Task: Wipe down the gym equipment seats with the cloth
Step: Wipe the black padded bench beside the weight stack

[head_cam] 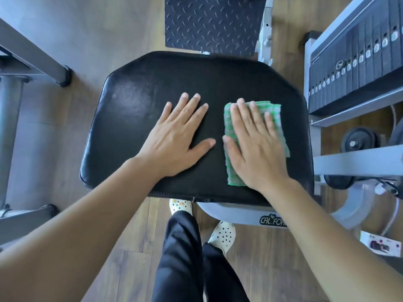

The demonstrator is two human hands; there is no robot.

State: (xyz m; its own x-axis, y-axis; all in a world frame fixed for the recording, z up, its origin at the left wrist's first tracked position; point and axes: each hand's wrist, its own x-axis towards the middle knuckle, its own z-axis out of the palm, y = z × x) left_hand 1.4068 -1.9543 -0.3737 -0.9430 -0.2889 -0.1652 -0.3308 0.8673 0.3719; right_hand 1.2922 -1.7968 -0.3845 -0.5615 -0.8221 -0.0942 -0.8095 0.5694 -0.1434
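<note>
the right hand point(255, 144) presses flat, fingers straight, on the folded green-and-white checked cloth point(275, 118) at centre right of the frame, on the black padded vinyl seat point(135, 118). the left hand point(176, 136) lies spread, steadying. best to sweep overlapping strokes toward the seat's unwiped left side.

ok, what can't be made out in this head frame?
Head view:
- Cloth: mostly covered by the right hand; folds unclear.
- Seat: patches under the cloth and left hand hidden.
- Frame logo: end cut off by the right forearm.
- Weight stack labels: too small, blurred.
</note>
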